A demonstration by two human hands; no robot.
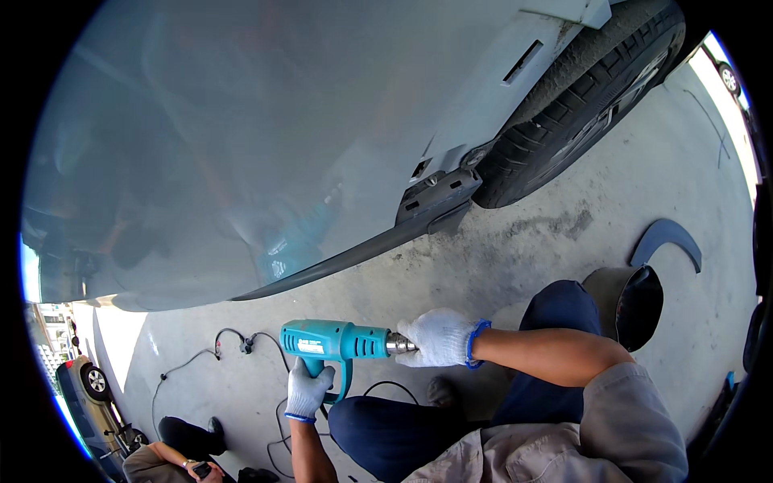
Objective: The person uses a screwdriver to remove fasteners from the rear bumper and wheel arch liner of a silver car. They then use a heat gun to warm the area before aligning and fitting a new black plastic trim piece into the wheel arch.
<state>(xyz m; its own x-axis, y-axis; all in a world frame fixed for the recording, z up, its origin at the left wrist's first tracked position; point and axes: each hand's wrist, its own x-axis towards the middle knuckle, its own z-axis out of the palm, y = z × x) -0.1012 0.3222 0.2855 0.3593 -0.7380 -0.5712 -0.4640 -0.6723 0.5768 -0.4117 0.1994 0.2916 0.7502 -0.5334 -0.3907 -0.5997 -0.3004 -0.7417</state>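
A teal heat gun (322, 338) with a metal nozzle lies level in front of me, its nozzle pointing right. My left hand (306, 392), in a white knit glove with a blue cuff, is closed round its handle from below. At the other end my right hand (439, 338), gloved the same way, has its fingers closed at the nozzle's tip. Beyond the tool rises the large grey body panel (241, 145) of a car, which mirrors the teal colour. Neither hand touches the panel. A dark lower trim strip (338, 259) runs along the panel's bottom edge.
The car's wheel (564, 121) stands at upper right, by exposed slots. A dark curved trim piece (668, 240) and a dark-mouthed bucket (640, 307) are on the concrete at right. A black cord (189, 360) loops at left. Another person (189, 451) sits lower left, holding a dark device.
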